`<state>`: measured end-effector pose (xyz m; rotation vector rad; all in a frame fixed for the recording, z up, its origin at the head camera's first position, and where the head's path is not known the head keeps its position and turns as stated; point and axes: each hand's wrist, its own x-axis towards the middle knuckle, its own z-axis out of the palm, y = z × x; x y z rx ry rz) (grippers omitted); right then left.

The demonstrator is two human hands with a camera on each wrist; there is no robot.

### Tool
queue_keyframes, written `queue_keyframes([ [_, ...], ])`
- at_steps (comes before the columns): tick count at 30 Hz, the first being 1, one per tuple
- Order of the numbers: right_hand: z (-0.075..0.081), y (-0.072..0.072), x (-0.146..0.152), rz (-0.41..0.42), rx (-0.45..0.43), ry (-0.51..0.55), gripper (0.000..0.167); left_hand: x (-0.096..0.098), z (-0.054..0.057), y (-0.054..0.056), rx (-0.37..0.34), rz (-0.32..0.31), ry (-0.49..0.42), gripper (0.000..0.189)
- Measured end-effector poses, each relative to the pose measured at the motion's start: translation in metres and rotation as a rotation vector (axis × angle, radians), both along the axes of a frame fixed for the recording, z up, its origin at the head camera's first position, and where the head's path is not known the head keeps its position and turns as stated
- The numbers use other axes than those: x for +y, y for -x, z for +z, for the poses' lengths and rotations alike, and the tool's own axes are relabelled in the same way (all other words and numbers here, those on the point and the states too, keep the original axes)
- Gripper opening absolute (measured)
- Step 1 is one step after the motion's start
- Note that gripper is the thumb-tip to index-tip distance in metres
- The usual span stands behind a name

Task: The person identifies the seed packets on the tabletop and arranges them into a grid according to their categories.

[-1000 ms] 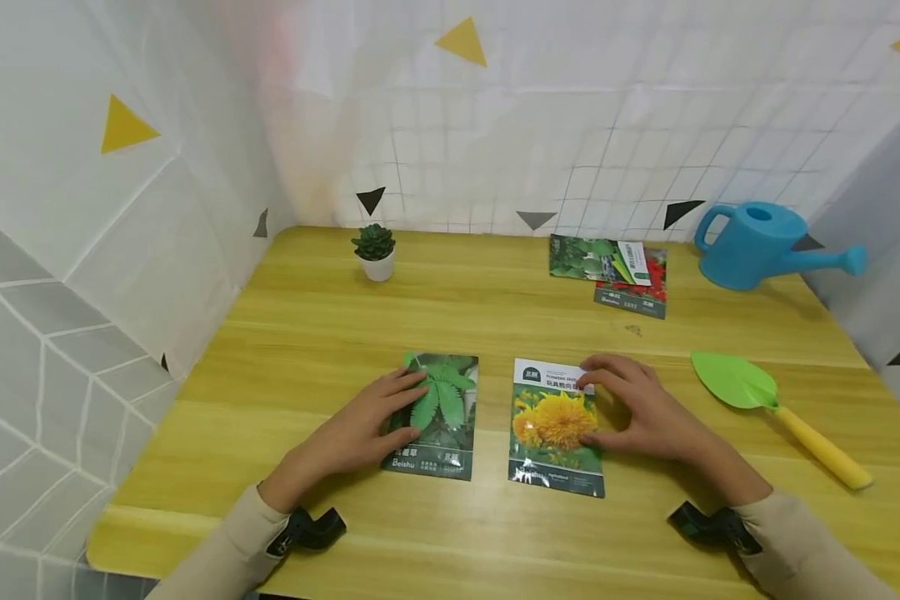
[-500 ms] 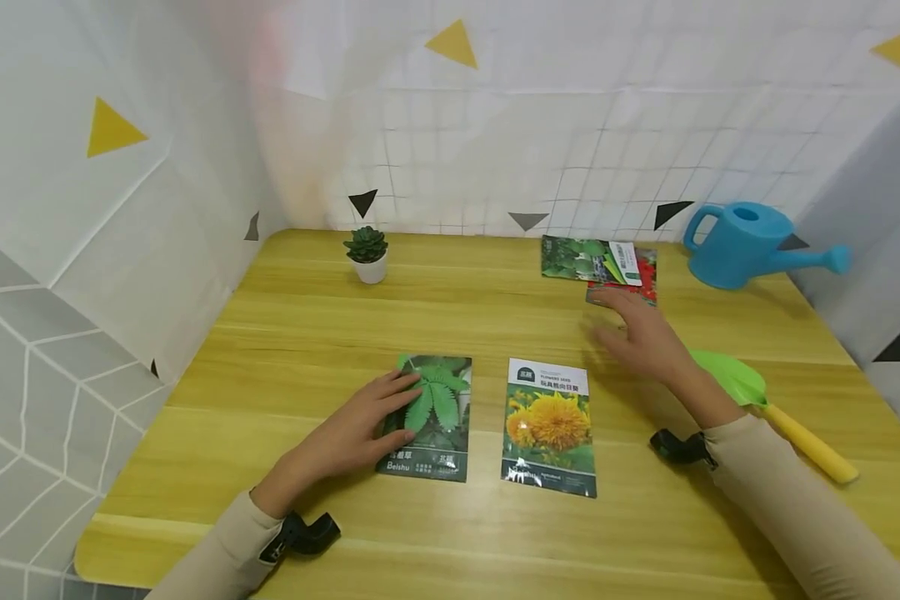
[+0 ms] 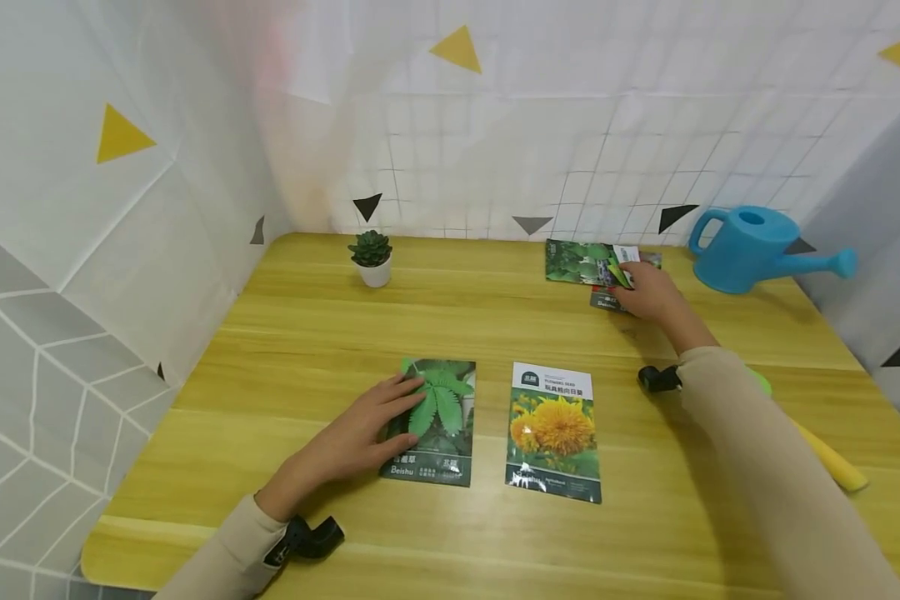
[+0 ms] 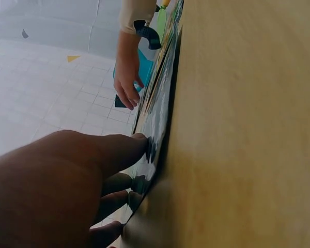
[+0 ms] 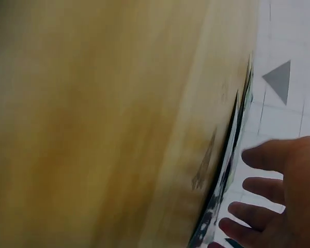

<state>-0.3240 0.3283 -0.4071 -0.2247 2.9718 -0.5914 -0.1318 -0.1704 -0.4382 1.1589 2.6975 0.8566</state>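
My left hand [image 3: 360, 429] rests on the left side of a seed packet [image 3: 442, 433] with a green fern-like leaf on it. The left wrist view shows its thumb and fingers [image 4: 116, 152] laid along the packet's face. To the right lies a seed packet with yellow flowers [image 3: 558, 425], untouched. At the back right, my right hand [image 3: 656, 296] hovers over two overlapping packets: a green vegetable seed packet [image 3: 573, 262] on top and a red-flower packet [image 3: 606, 298], mostly covered, beneath. In the right wrist view, the right hand [image 5: 287, 194] has spread fingers beside the packets' edges.
A blue watering can [image 3: 750, 250] stands at the back right corner of the wooden table [image 3: 307, 325]. A small potted succulent [image 3: 373, 258] is at the back left. My right sleeve partly covers a green trowel with a yellow handle [image 3: 832, 458].
My right hand has left the yellow-flower packet and moved away to the packets at the back right. My left hand stays on the leaf packet.
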Motion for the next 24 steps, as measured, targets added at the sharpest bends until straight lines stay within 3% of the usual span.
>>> queue_keyframes([
  [4,-0.002,0.005,0.002,-0.006,-0.038,-0.042,0.074,0.001,0.000,-0.001,0.001,0.001,-0.001,0.062],
  [9,-0.007,0.009,0.002,-0.005,-0.002,-0.057,0.085,0.001,-0.001,0.000,0.009,-0.001,0.001,0.062],
  [15,-0.010,0.012,0.002,0.055,0.053,-0.056,0.076,0.000,0.001,-0.001,0.006,-0.005,-0.004,0.061],
  [18,-0.011,0.013,0.001,0.105,0.078,-0.106,0.068,0.000,0.002,-0.001,-0.001,-0.006,-0.008,0.062],
  [24,-0.012,0.010,0.000,0.102,0.079,-0.122,0.072,0.000,0.001,-0.001,0.003,-0.006,-0.003,0.062],
])
